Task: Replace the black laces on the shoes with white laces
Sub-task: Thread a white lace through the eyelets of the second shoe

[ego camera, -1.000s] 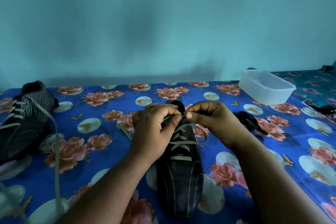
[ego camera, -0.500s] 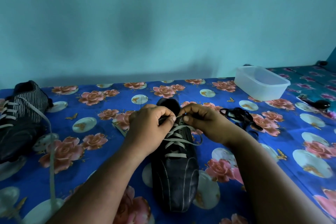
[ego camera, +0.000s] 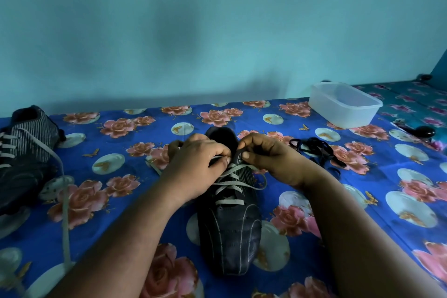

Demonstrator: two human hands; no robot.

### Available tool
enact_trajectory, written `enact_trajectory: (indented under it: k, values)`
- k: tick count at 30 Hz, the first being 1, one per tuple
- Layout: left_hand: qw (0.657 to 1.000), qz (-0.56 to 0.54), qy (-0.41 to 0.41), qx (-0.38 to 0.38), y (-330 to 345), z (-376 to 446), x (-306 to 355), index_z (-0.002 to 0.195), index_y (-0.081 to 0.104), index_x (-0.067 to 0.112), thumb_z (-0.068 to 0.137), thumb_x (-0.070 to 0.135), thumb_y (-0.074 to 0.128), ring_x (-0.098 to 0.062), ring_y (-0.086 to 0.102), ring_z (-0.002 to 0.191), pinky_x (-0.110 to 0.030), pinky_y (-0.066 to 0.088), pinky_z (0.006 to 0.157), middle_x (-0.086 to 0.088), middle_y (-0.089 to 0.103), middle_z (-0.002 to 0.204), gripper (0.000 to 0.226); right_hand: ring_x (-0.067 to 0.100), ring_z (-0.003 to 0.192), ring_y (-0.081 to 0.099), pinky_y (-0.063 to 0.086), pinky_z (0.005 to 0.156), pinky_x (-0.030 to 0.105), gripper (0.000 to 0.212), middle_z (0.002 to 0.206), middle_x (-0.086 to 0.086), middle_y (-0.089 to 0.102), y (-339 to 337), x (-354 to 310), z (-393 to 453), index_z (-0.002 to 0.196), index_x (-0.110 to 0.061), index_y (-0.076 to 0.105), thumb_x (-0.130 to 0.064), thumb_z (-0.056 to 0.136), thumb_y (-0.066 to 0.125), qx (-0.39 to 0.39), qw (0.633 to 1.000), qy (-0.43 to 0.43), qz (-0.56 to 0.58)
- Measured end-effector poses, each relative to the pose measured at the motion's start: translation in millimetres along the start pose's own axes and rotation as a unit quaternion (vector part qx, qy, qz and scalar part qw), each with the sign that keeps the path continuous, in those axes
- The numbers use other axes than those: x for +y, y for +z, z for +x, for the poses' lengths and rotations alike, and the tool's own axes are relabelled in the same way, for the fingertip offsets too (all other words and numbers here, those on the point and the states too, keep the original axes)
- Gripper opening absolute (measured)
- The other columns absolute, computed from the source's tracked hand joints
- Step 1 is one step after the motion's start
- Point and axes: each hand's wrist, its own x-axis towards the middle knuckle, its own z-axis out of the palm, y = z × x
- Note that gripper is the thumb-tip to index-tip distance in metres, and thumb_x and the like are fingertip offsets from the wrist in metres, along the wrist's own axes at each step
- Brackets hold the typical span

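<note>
Mid-lacing on the centre shoe [ego camera: 228,230], near the front edge of the bed [ego camera: 377,201]: left hand [ego camera: 196,167] and right hand [ego camera: 268,155] close together, each pinching white lace [ego camera: 229,182] at the top eyelets. Next probably calls for feeding a tip through an upper eyelet and evening the tension. Black upper, pale stripes, lower rows crossed; other shoe [ego camera: 24,159] at left edge already white-laced, black laces [ego camera: 316,150] heaped right of the hands.

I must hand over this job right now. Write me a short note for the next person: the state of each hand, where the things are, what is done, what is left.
Left hand: pinches the white lace at the top of the middle shoe.
Right hand: pinches at the shoe's tongue; which it holds is unclear.
Black laces: loose on the cloth, right of the shoe.
Second shoe: far left, white lace in, end trailing.
Done: the middle shoe's lower rows are crossed.
Left: top eyelets, tying both shoes.
</note>
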Motion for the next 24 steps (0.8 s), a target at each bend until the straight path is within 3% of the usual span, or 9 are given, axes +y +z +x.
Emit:
enact_trajectory:
  k: [4, 7, 10, 12, 13, 15, 18, 21, 24]
  values:
    - [0.999, -0.006, 0.031, -0.038, -3, -1, -10, 0.100, 0.071, 0.033, 0.097, 0.043, 0.056, -0.006, 0.045, 0.110, -0.028, 0.025, 0.088, 0.020, 0.065, 0.101, 0.019, 0.018, 0.066, 0.041, 0.040, 0.060, 0.022, 0.011, 0.079, 0.013, 0.046, 1, 1, 0, 0.113, -0.010, 0.062, -0.008, 0.103, 0.057, 0.004, 1.000, 0.009, 0.011]
    - [0.998, -0.038, 0.031, -0.036, -1, -1, -11, 0.102, 0.072, 0.028, 0.097, 0.029, 0.064, -0.008, 0.045, 0.107, -0.023, 0.029, 0.087, 0.016, 0.066, 0.101, 0.009, 0.013, 0.065, 0.043, 0.042, 0.063, 0.020, 0.016, 0.079, 0.014, 0.048, 3, 2, 2, 0.117, -0.010, 0.064, -0.008, 0.102, 0.059, 0.011, 1.000, 0.003, 0.007]
    - [0.998, -0.054, 0.020, -0.018, 5, 2, -6, 0.101, 0.075, 0.025, 0.095, 0.020, 0.069, -0.007, 0.044, 0.104, -0.006, 0.027, 0.085, 0.012, 0.068, 0.097, 0.011, 0.015, 0.065, 0.045, 0.044, 0.065, 0.022, 0.024, 0.079, 0.011, 0.051, 5, 1, 2, 0.124, -0.016, 0.065, -0.009, 0.101, 0.062, 0.022, 1.000, 0.012, 0.018]
    - [0.997, -0.073, 0.002, 0.013, 9, 2, -4, 0.099, 0.078, 0.025, 0.093, 0.019, 0.071, -0.003, 0.045, 0.102, -0.001, 0.027, 0.084, 0.020, 0.067, 0.091, 0.011, 0.015, 0.067, 0.050, 0.045, 0.065, 0.026, 0.019, 0.082, 0.008, 0.059, 2, 0, 2, 0.117, -0.019, 0.066, -0.013, 0.099, 0.065, 0.044, 0.998, 0.032, 0.025]
    - [0.996, -0.084, -0.002, 0.030, 12, 1, -4, 0.098, 0.079, 0.024, 0.092, 0.018, 0.072, -0.002, 0.047, 0.101, -0.003, 0.029, 0.084, 0.024, 0.065, 0.089, 0.011, 0.016, 0.068, 0.051, 0.045, 0.064, 0.028, 0.011, 0.082, 0.006, 0.062, -1, -2, 1, 0.110, -0.017, 0.066, -0.018, 0.098, 0.067, 0.050, 0.997, 0.039, 0.036]
    - [0.993, -0.104, 0.002, 0.053, 17, 0, -7, 0.096, 0.079, 0.023, 0.091, 0.018, 0.075, -0.002, 0.052, 0.101, -0.015, 0.038, 0.087, 0.026, 0.065, 0.090, 0.008, 0.020, 0.068, 0.053, 0.046, 0.064, 0.032, 0.022, 0.077, 0.009, 0.064, -5, -6, -2, 0.095, -0.010, 0.065, -0.031, 0.095, 0.071, 0.048, 0.998, 0.033, 0.026]
    - [0.989, -0.138, -0.001, 0.049, 23, -2, -15, 0.103, 0.078, 0.025, 0.095, 0.032, 0.069, -0.001, 0.055, 0.119, -0.029, 0.042, 0.103, 0.018, 0.069, 0.116, 0.014, 0.018, 0.070, 0.061, 0.050, 0.068, 0.034, 0.020, 0.080, 0.010, 0.069, -3, -11, -4, 0.088, -0.011, 0.072, -0.029, 0.087, 0.079, 0.042, 0.998, -0.008, -0.046]
    - [0.960, -0.276, -0.037, 0.006, 18, -8, -17, 0.131, 0.067, 0.023, 0.103, 0.046, 0.053, 0.002, 0.041, 0.142, -0.023, 0.035, 0.116, 0.010, 0.054, 0.149, 0.039, 0.016, 0.068, 0.059, 0.049, 0.067, 0.028, 0.012, 0.081, 0.014, 0.070, -3, -9, -2, 0.089, -0.009, 0.073, -0.021, 0.091, 0.075, 0.043, 0.998, 0.006, -0.045]
    - [0.944, -0.325, -0.046, -0.027, 15, -16, -20, 0.142, 0.057, 0.020, 0.101, 0.040, 0.045, 0.006, 0.029, 0.147, -0.019, 0.028, 0.119, 0.010, 0.040, 0.159, 0.047, 0.019, 0.070, 0.061, 0.052, 0.070, 0.027, 0.018, 0.082, 0.012, 0.072, -12, -10, -5, 0.093, -0.004, 0.067, -0.021, 0.099, 0.065, 0.073, 0.997, 0.039, 0.006]
